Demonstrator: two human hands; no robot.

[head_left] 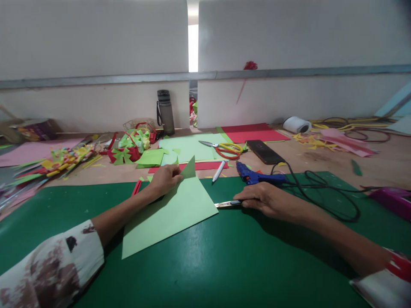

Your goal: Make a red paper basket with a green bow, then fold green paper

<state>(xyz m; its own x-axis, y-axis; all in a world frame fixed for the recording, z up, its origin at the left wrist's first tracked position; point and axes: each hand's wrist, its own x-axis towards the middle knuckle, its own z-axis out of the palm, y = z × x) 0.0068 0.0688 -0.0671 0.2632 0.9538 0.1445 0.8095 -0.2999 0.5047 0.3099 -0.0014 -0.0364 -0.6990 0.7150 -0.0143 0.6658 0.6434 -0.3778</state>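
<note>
A sheet of light green paper [173,216] lies tilted over the green mat [199,273], its far corner folded up. My left hand [165,179] is closed on the sheet's far edge, beside that raised corner. In my right hand [261,199] is a craft knife [226,204], gripped by its handle. The blade points left and meets the sheet's right corner; whether it touches the paper or lies under it I cannot tell. Just beyond my right hand rests a blue glue gun [257,175]. A white marker [218,172] lies beyond the sheet.
Scissors [224,149] with orange and yellow handles lie on pale green paper at the back. Beside them are red paper [253,132] and a phone [265,152]. A dark bottle [165,113] stands by the wall. Black cable [321,188] loops at right; paper scraps [64,160] pile at left.
</note>
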